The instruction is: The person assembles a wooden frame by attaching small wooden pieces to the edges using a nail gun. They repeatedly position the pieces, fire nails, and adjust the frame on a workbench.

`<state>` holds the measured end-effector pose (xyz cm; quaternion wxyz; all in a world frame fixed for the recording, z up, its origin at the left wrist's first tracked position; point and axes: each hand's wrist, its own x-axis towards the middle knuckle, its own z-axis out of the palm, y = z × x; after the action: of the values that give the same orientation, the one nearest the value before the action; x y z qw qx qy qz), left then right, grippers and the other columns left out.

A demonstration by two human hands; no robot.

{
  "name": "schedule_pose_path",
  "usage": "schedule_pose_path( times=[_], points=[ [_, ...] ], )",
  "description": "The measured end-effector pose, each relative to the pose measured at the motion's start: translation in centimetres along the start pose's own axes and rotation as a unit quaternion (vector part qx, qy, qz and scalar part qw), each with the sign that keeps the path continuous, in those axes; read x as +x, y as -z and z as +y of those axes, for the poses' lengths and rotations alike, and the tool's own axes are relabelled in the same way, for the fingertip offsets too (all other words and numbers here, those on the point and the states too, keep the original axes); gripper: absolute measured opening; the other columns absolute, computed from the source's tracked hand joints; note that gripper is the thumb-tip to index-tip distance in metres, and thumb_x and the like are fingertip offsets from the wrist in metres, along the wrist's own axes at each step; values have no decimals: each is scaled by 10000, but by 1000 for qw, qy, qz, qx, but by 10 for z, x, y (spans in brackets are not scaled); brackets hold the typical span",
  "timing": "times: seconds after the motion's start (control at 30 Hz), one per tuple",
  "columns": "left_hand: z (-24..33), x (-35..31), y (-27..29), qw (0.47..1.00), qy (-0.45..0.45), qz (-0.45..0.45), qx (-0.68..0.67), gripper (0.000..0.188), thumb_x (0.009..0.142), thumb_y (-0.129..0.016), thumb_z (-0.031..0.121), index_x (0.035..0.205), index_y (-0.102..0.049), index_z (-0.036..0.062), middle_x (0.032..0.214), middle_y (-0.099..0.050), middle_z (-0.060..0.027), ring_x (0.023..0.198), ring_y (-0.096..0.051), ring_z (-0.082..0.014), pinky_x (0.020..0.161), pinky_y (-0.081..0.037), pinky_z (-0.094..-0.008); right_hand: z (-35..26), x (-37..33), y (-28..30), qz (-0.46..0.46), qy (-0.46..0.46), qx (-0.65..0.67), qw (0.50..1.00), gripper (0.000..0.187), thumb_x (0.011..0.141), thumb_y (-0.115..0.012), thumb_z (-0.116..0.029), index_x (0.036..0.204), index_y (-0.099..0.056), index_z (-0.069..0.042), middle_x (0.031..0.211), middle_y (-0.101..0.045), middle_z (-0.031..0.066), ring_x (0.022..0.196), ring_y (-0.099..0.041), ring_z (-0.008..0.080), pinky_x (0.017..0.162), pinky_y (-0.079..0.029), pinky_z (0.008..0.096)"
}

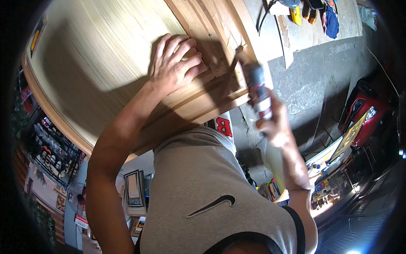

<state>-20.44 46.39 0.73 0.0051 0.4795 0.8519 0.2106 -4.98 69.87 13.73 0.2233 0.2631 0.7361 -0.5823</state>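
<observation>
My left hand (175, 63) lies with fingers spread on a large wooden piece, at the line between its pale grained panel (97, 46) and the brown wooden frame (198, 103). In my right hand (275, 122) is a dark cylindrical tool (256, 80) with a white and red band, smeared by motion; I cannot make out its exact kind. The tool's far end is close to the frame's corner at the right. Whether it touches the wood cannot be told. The wooden piece's near edge is close to my waist.
A yellow and black tool (34, 41) rests at the panel's far left. Yellow, brown and blue items, including a dark blue cloth (330, 23), lie at the upper right. A red car (368, 110) stands at the far right. Stacked frames (134, 188) are at the lower left.
</observation>
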Motion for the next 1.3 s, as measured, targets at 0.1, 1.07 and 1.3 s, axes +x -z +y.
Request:
schedule_pose_path(
  times=[0.1,1.07,1.3],
  points=[
    [-1,0,-2,1000,7,5,-2,239,757,-750,372,913,-689,201,1183,-560,-18,1217,-477,-219,1111,-274,-521,19,-23,-41,-37,-33,-40,998,695,623,-721,-95,1267,-516,67,1141,-630,248,1079,-627,307,960,-470,395],
    [-2,0,-8,998,-26,48,34,273,789,-735,400,954,-732,182,1156,-596,-7,1168,-517,-212,1047,-336,-473,16,-20,-91,45,-19,-80,996,459,719,-679,-27,1123,-509,110,942,-630,330,873,-675,452,747,-552,447],
    [2,3,-4,999,-17,48,17,277,787,-740,401,946,-733,174,1157,-598,-11,1163,-519,-219,1050,-330,-479,9,-16,-88,44,-19,-95,994,476,719,-687,-33,1131,-494,108,917,-632,338,838,-683,450,722,-556,454]
  ],
)
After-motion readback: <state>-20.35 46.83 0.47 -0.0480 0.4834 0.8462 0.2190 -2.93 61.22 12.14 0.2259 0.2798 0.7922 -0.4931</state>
